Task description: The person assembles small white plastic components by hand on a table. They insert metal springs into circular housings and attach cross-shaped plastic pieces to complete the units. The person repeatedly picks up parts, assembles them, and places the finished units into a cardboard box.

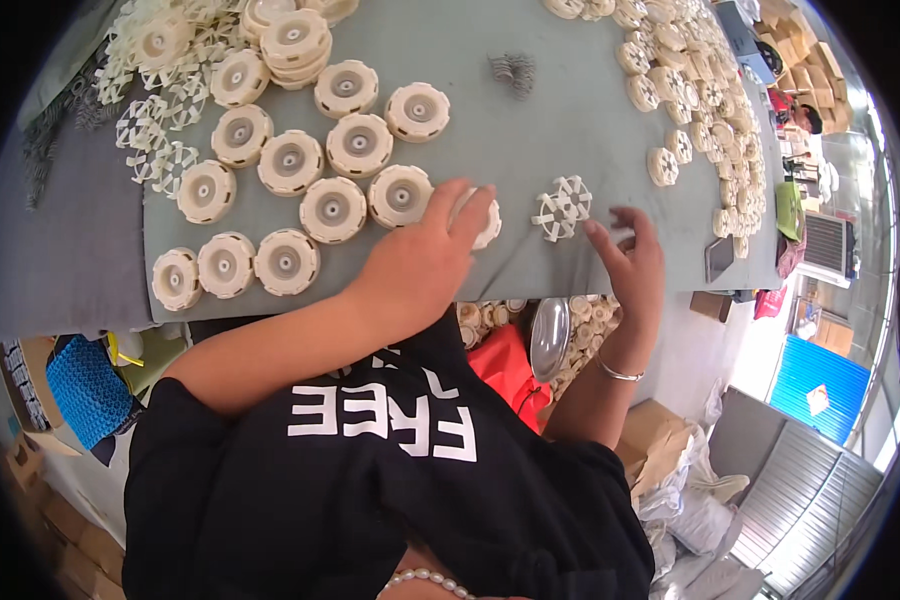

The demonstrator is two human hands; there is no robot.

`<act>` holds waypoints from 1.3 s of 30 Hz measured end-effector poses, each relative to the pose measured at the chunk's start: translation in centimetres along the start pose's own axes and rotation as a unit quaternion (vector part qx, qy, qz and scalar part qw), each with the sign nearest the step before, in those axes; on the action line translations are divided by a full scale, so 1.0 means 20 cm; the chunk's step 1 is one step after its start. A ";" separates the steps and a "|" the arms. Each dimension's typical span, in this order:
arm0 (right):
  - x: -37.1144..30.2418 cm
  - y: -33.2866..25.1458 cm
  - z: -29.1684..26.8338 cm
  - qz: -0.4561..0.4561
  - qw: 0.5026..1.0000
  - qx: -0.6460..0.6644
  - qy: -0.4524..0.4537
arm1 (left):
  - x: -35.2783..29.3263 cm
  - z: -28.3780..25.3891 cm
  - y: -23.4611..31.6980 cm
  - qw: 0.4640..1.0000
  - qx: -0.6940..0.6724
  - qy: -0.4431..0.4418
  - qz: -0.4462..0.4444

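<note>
My left hand (422, 262) reaches across the near part of the table, its fingers curled over a round cream plastic wheel (490, 228). Most of that wheel is hidden by the fingers. To its right lies a small cluster of white spoked plastic inserts (562, 208). Beside these, my right hand (633, 262) hovers with thumb and fingers apart and nothing visible between them. Left of my left hand, several cream wheels with grey centres (333, 210) lie face up in loose rows.
At the far left is a heap of spoked inserts (170, 105) next to stacked wheels (295, 45). A small pile of grey springs (512, 74) lies mid-table. Many smaller cream wheels (705, 95) spread along the right side. Below the table edge are a red bag (505, 365) and more cream parts.
</note>
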State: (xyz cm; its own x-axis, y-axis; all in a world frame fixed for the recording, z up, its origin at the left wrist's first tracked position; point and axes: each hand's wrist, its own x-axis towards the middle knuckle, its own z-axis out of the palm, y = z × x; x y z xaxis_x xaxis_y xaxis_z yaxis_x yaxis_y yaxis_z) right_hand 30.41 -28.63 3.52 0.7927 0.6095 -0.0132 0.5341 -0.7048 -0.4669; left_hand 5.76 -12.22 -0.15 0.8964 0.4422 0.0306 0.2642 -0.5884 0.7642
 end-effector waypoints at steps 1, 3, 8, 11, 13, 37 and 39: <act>0.00 0.00 0.01 -0.036 0.998 0.056 -0.019 | -0.01 0.01 -0.02 1.000 -0.003 0.005 0.005; 0.04 -0.01 0.06 -0.109 0.978 0.166 -0.055 | -0.02 0.02 -0.03 0.999 -0.010 0.013 0.029; 0.13 0.00 0.07 -0.097 0.983 0.118 -0.100 | -0.10 -0.03 -0.04 0.998 -0.055 -0.021 0.025; 0.13 -0.03 0.10 -0.146 0.982 0.116 -0.009 | -0.13 -0.04 -0.05 0.994 -0.103 -0.026 0.003; 0.13 -0.03 0.12 -0.178 0.977 0.105 0.061 | -0.13 -0.04 -0.07 0.987 -0.156 -0.026 -0.008; -0.30 -0.33 0.27 -0.294 0.929 0.138 -0.176 | -0.12 0.00 -0.11 0.972 -0.233 0.032 0.007; -0.33 -0.32 0.29 -0.287 0.935 0.134 -0.162 | -0.14 0.01 -0.12 0.979 -0.200 0.032 0.005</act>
State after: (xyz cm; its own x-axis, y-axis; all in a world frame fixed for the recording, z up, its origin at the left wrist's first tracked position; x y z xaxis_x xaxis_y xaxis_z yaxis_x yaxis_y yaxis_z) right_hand 20.12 -25.96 1.51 0.2447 0.9677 0.0601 0.7167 -0.1388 -0.6834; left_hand 2.62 -12.21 -2.20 0.8706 0.4869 0.0700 0.0838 -0.2871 0.9542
